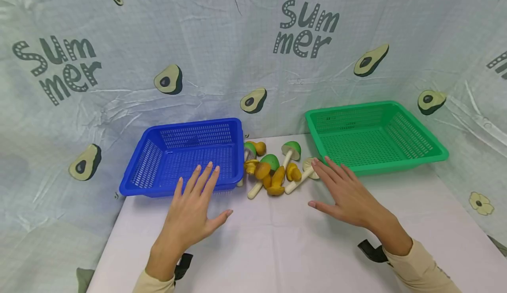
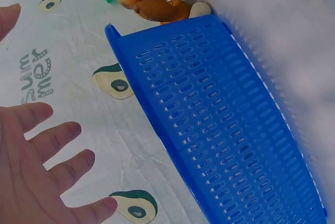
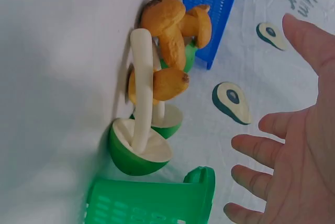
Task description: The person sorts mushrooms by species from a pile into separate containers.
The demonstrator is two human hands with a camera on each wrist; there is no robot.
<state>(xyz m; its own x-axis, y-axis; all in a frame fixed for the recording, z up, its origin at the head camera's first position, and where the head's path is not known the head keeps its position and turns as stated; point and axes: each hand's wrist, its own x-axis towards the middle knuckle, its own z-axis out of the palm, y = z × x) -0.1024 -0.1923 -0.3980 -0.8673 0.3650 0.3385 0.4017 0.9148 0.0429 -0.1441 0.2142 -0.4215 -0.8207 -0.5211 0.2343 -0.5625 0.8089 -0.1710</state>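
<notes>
Widely outspread — left grip (image 1: 190, 217), right grip (image 1: 350, 197).

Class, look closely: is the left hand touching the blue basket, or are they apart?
Apart. The left wrist view shows it: a strip of patterned sheet is plainly visible between the left hand and the blue basket.

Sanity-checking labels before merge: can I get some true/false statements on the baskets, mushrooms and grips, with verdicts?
1. The mushrooms lie between the blue basket and the green basket. True.
2. The blue basket is full of mushrooms. False: the mushrooms lie outside it, on the table.
3. The right grip holds nothing. True.
4. The left grip holds a mushroom. False: the left grip is open and holds nothing.
5. All the mushrooms are green. False: several are yellow-brown.
</notes>
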